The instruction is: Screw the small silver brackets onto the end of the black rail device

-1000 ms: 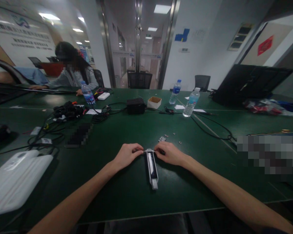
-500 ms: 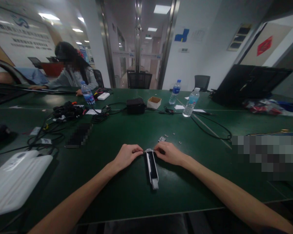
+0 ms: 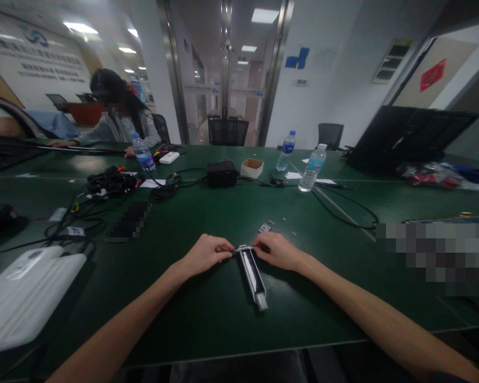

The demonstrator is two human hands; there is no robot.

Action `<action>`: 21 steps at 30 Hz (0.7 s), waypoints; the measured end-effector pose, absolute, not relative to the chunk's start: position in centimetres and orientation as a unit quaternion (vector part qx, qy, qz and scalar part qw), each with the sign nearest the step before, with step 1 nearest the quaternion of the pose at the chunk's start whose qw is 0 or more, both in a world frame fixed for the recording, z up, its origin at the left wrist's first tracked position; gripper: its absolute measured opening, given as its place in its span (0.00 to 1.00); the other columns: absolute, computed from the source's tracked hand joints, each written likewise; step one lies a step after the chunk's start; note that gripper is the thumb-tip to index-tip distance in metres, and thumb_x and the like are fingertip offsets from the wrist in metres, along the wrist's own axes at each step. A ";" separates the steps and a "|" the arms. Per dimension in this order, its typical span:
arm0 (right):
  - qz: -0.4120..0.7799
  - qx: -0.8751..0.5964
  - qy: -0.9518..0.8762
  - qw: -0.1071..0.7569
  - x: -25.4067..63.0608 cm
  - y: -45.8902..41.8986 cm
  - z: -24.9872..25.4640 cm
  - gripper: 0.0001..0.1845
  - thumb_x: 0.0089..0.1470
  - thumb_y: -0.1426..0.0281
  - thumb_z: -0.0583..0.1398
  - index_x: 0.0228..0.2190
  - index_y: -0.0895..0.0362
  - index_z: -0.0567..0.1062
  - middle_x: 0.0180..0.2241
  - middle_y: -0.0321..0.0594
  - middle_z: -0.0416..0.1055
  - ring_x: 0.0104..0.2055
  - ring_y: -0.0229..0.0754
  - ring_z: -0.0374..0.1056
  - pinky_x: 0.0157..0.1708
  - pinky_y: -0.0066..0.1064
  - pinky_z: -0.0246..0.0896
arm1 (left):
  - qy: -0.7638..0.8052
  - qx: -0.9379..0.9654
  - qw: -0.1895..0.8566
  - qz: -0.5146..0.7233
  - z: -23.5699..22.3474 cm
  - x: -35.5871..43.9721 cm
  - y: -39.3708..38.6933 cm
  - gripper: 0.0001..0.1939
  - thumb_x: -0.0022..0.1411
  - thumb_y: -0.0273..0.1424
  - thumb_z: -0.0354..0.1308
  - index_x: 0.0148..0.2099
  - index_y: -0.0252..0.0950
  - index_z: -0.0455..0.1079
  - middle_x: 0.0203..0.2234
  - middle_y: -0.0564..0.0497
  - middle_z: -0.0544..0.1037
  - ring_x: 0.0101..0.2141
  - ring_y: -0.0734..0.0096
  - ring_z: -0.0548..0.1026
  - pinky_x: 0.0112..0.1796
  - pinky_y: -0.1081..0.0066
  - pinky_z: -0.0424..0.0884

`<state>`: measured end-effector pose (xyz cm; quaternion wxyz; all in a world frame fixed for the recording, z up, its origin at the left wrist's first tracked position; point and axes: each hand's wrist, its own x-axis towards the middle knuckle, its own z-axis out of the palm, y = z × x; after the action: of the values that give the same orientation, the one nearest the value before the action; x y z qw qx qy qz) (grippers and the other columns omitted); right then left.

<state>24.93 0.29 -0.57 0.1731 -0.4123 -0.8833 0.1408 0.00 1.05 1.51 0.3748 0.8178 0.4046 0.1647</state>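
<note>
A long narrow black-and-white device (image 3: 254, 276) lies on the green table (image 3: 207, 314), its near end pointing toward me and slightly right. My left hand (image 3: 207, 253) pinches a small part at the left of the device's far end. My right hand (image 3: 277, 250) is closed on the same far end from the right. Just beyond my right hand lie a small metal plate (image 3: 264, 228) and several tiny loose screws or washers (image 3: 294, 232).
Two water bottles (image 3: 313, 168), a small open cardboard box (image 3: 252, 167), a black box (image 3: 222, 173) and tangled cables (image 3: 112, 183) lie across the middle. White flat devices (image 3: 24, 292) sit at the left. A person sits at the far left corner. An open black case (image 3: 407, 135) stands at the right.
The device's near end has swung a little to the right while both hands stay at its far end.
</note>
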 end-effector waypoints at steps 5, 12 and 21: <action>0.140 -0.416 -0.882 0.171 24.8 0.2 -0.4 0.05 0.57 0.74 0.57 0.33 0.59 0.73 0.31 0.40 0.70 0.32 0.37 0.65 0.33 0.28 0.61 | 0.409 0.821 0.355 0.181 1.2 0.0 1.0 0.09 0.60 0.29 0.59 0.43 0.36 0.76 0.36 0.51 0.80 0.33 0.70 0.77 0.35 0.71 0.73; 0.143 -0.414 -0.882 0.175 24.9 0.3 -0.7 0.05 0.57 0.74 0.56 0.33 0.59 0.73 0.31 0.39 0.70 0.32 0.37 0.65 0.32 0.28 0.60 | 0.419 0.817 0.338 0.205 1.0 0.3 0.7 0.09 0.61 0.31 0.59 0.42 0.36 0.77 0.35 0.51 0.81 0.34 0.68 0.78 0.36 0.71 0.73; 0.139 -0.406 -0.884 0.187 25.0 0.5 -1.1 0.04 0.56 0.74 0.57 0.32 0.59 0.73 0.29 0.38 0.69 0.31 0.36 0.64 0.31 0.27 0.59 | 0.418 0.802 0.369 0.216 0.4 0.4 0.8 0.09 0.60 0.30 0.59 0.42 0.33 0.76 0.31 0.50 0.81 0.28 0.70 0.78 0.32 0.72 0.73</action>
<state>24.96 0.49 -1.07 0.1866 -0.4061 -0.8837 0.1392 0.44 0.76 0.40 0.3687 0.8018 0.4181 0.2156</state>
